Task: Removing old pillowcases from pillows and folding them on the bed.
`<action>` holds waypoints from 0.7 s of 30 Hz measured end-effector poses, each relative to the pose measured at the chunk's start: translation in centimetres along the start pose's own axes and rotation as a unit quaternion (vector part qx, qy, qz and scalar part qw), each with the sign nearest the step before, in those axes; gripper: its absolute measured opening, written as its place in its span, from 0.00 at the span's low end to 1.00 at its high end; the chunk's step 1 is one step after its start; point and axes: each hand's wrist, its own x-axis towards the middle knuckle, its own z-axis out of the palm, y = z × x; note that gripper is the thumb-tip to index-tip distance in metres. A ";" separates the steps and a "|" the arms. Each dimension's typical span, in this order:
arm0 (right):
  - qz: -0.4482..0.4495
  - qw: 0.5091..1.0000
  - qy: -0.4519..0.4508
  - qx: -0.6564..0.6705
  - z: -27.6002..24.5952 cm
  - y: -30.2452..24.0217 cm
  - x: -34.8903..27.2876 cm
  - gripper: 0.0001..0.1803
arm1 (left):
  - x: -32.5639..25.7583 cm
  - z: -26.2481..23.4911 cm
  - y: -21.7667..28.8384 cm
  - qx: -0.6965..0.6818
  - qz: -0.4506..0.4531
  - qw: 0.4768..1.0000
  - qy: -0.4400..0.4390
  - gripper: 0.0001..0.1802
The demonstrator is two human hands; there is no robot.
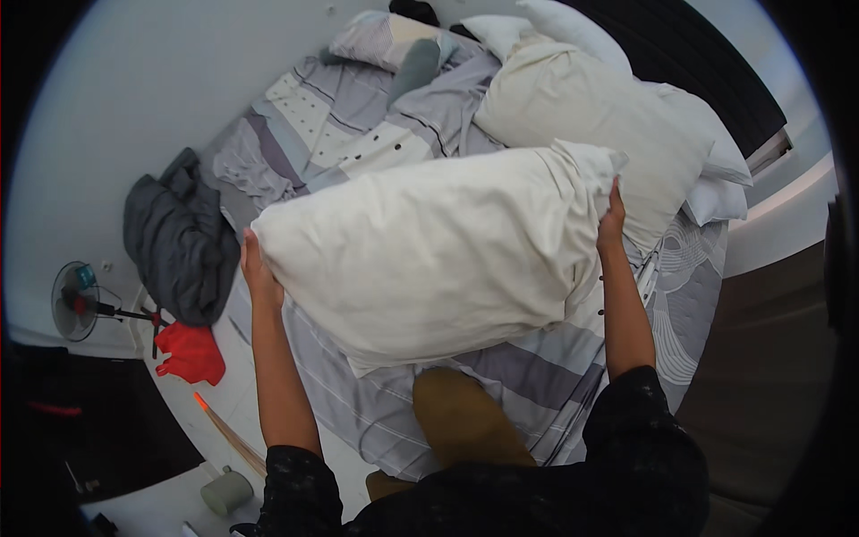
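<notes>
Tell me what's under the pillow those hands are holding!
Grey patterned bedding shows around the cream pillow, with a brown-clad leg at its near edge. The left hand and right hand hold its ends. Whatever is directly underneath is covered.

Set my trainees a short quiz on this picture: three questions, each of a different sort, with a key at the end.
1. True or false: the left hand and the right hand hold opposite ends of one cream pillow.

2. Multiple choice: what colour is the bundled fabric seen between the fan and the bed?
A) Red
B) Dark grey
C) White

3. Fill in the gap: in the picture, the fan appears nearer to the ____ hand.

Key: 1. True. 2. B. 3. Left.
</notes>
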 end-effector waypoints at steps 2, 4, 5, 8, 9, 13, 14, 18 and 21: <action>-0.013 0.999 -0.034 -0.005 -0.8 -3.2 -2.8 0.27 | -3.7 -0.7 3.3 0.003 0.023 0.999 -0.031 0.26; 0.002 0.997 -0.037 -0.063 -1.9 -6.2 -4.8 0.26 | -7.1 -1.7 5.4 0.015 -0.002 1.000 -0.016 0.25; -0.023 0.991 -0.101 -0.083 -2.6 -7.8 -5.4 0.24 | -8.9 -2.3 5.9 -0.009 -0.022 0.999 0.022 0.24; -0.110 0.960 -0.192 -0.171 -4.1 -11.2 -6.1 0.17 | -15.6 -4.0 6.4 -0.122 0.000 0.992 0.013 0.18; -0.133 0.954 -0.202 -0.175 -4.4 -11.8 -6.1 0.15 | -17.4 -4.2 6.5 -0.127 0.004 0.992 0.027 0.18; -0.138 0.947 -0.220 -0.190 -4.5 -11.3 -6.1 0.08 | -22.5 -5.2 6.6 -0.170 0.143 0.973 0.064 0.10; -0.152 0.947 -0.204 -0.196 -4.5 -10.9 -6.1 0.08 | -23.1 -5.5 6.8 -0.185 0.169 0.965 0.073 0.09; -0.171 0.964 -0.139 -0.151 -4.4 -10.6 -5.8 0.07 | -23.9 -7.1 8.3 -0.143 0.241 0.949 0.146 0.10; -0.226 0.968 -0.009 -0.109 -4.3 -11.9 -5.9 0.08 | -23.9 -8.9 9.6 -0.176 0.256 0.936 0.166 0.12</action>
